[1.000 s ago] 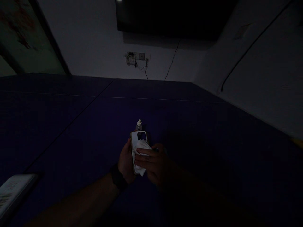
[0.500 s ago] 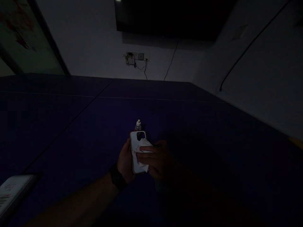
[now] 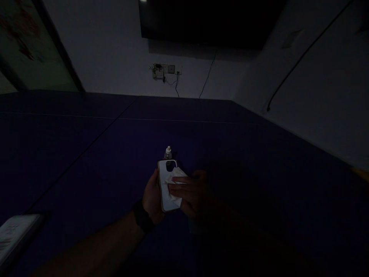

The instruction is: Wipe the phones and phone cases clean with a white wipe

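My left hand [image 3: 152, 196] grips a white phone case [image 3: 163, 198] with a darker rim and a camera cutout at its top. The thumb lies along the case's left edge, and the other fingers are mostly hidden behind it. Across the back of the case lies a crumpled white tissue [image 3: 180, 172], which the fingers of my right hand [image 3: 192, 192] press flat against the surface. Just beyond the case's top edge stands a small clear bottle [image 3: 168, 154] with a white cap, its lower part hidden by the case.
A dark blue surface [image 3: 95, 169] with thin seams spreads to the wall. At the lower left lies a white box [image 3: 17, 234]. Sockets with plugged cables [image 3: 165, 70] and a large black screen [image 3: 207, 23] are on the wall. A black cable [image 3: 305, 54] runs down the right wall.
My right hand and the tissue have shifted slightly to the right on the case. My left hand and the case stay nearly in place.
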{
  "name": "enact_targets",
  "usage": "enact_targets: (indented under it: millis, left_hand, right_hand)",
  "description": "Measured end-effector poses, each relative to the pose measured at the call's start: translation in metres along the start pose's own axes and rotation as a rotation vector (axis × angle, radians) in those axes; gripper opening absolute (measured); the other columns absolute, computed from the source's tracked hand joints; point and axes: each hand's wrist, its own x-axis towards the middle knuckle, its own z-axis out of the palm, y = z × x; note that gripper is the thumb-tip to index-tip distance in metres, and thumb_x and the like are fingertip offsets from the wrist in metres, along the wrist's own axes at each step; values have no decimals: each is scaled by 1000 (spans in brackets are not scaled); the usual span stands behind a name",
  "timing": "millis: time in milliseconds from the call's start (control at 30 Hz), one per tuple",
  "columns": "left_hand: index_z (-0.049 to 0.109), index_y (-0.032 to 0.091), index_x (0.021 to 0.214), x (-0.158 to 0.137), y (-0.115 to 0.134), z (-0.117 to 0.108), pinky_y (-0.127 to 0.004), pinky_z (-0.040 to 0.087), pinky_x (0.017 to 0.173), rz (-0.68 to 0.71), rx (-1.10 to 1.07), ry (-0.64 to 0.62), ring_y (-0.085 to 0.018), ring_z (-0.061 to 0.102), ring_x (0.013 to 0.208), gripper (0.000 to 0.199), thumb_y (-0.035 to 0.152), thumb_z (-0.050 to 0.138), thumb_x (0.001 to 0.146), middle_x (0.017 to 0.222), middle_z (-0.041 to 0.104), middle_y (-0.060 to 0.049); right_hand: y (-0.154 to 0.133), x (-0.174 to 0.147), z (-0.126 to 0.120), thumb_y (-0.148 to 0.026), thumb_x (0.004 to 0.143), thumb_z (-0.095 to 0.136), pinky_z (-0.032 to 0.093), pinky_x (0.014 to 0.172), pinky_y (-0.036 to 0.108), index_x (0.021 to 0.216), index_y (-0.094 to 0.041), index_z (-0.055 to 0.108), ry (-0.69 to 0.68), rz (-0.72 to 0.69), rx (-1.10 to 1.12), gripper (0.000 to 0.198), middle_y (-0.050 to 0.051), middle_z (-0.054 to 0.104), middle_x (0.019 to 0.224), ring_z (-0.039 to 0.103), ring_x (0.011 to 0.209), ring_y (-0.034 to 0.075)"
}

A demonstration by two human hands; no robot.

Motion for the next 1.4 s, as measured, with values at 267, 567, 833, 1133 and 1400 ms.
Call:
enact_targets:
  millis: [267, 567, 833, 1133, 1400]
  left_hand:
    - [72, 12, 101, -1, 0, -5, -19, 45, 50, -107, -60, -19, -11, 60, 56, 44, 53, 56, 97, 72, 66, -5]
    - [72, 14, 105, -1, 0, 3, -26, 54, 65, -52, -48, 15, -16, 67, 65, 49, 53, 43, 102, 80, 71, -7]
    - [72, 14, 105, 0, 0, -2, -27, 53, 64, -13, -7, -23, -16, 66, 65, 44, 52, 50, 100, 81, 71, -7]
    - [73, 13, 99, 0, -1, -2, -25, 53, 64, -45, -14, -41, -16, 69, 67, 45, 50, 49, 101, 80, 73, -7]
    - [73, 14, 104, 0, -1, 2, -28, 53, 64, -36, -8, -32, -16, 67, 65, 48, 53, 46, 102, 79, 72, -6]
  right_hand:
    - [-9, 3, 6, -22, 91, 53, 29, 98, 45, 129, -26, 68, -116, -64, 15, 41, 5, 72, 135, 58, 135, 25]
    - [-7, 3, 6, -16, 92, 51, 31, 99, 45, 130, -22, 67, 28, 8, -27, 42, 5, 71, 138, 61, 131, 24]
    - [3, 2, 1, -20, 91, 53, 26, 99, 45, 116, -28, 73, -10, -57, 58, 33, -2, 79, 122, 64, 126, 22]
    - [-7, 8, 4, -19, 91, 52, 30, 97, 45, 130, -24, 67, -39, -49, 15, 42, 4, 70, 139, 57, 136, 23]
    - [1, 2, 2, -15, 87, 53, 32, 98, 44, 128, -23, 69, 4, -1, -42, 44, 4, 74, 133, 63, 128, 24]
